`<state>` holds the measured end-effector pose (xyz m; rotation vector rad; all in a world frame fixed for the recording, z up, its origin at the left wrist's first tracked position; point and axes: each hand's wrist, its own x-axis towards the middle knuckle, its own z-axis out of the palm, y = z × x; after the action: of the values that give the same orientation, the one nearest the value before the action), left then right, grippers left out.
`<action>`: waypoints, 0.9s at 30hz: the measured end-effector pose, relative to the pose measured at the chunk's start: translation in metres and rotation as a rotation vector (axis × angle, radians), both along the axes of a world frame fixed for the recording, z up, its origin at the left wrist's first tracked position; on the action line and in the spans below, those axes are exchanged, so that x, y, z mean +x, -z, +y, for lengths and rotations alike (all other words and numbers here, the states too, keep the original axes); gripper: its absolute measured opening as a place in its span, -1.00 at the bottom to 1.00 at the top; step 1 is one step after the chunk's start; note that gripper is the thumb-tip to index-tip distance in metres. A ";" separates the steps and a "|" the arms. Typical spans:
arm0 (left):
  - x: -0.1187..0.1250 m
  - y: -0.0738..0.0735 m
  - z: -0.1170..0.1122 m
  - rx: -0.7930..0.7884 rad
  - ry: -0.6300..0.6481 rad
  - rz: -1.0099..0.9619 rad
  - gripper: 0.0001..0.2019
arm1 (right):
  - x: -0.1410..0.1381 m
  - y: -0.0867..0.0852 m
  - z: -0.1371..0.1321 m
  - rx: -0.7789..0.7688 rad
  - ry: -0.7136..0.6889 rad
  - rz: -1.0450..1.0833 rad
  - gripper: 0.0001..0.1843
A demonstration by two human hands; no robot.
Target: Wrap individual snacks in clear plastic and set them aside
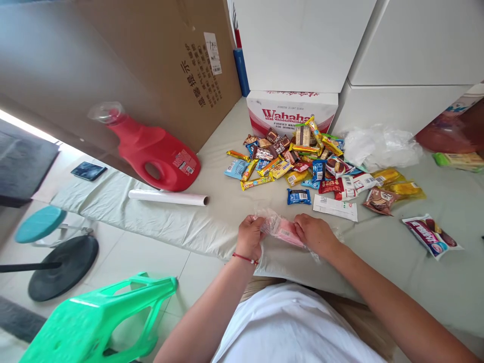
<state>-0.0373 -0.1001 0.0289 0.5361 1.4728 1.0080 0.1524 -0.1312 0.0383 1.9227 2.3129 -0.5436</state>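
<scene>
Between my two hands is a pink packet (288, 233) wrapped in clear, crinkled plastic. My left hand (250, 236) is closed on the plastic at the packet's left end, with a red bracelet on the wrist. My right hand (313, 233) grips the packet's right end, its fingers curled over the top. Loose plastic sticks out below and beside the right hand. Just beyond the hands lie a small blue snack packet (298, 196) and a white packet (335, 207). Behind these spreads a pile of wrapped snacks (282, 161).
A white Wahaha box (291, 108) stands behind the snacks. Left are a red jug (162, 151), a white roll (168, 197) and a large cardboard box (151, 60). A crumpled plastic bag (381, 146) and a snack packet (431, 236) lie right. A green stool (94, 312) stands on the floor.
</scene>
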 end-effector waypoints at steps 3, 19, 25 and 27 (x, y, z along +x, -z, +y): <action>0.012 -0.001 0.002 0.039 -0.010 0.010 -0.66 | -0.007 -0.001 -0.001 0.009 0.000 -0.074 -0.69; 0.037 0.027 -0.045 0.956 0.657 1.087 -0.80 | 0.028 0.007 0.003 0.027 0.156 0.399 -0.82; 0.022 0.012 -0.044 0.908 0.706 0.934 -0.76 | 0.061 0.012 -0.002 0.110 0.258 0.264 -0.68; 0.024 0.012 -0.043 0.803 0.658 0.918 -0.68 | 0.069 0.012 -0.006 0.084 0.211 0.331 -0.58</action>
<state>-0.0130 -0.1436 0.0167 2.1239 1.3977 0.7954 0.2212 -0.1374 0.0268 2.2863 2.3613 -0.8574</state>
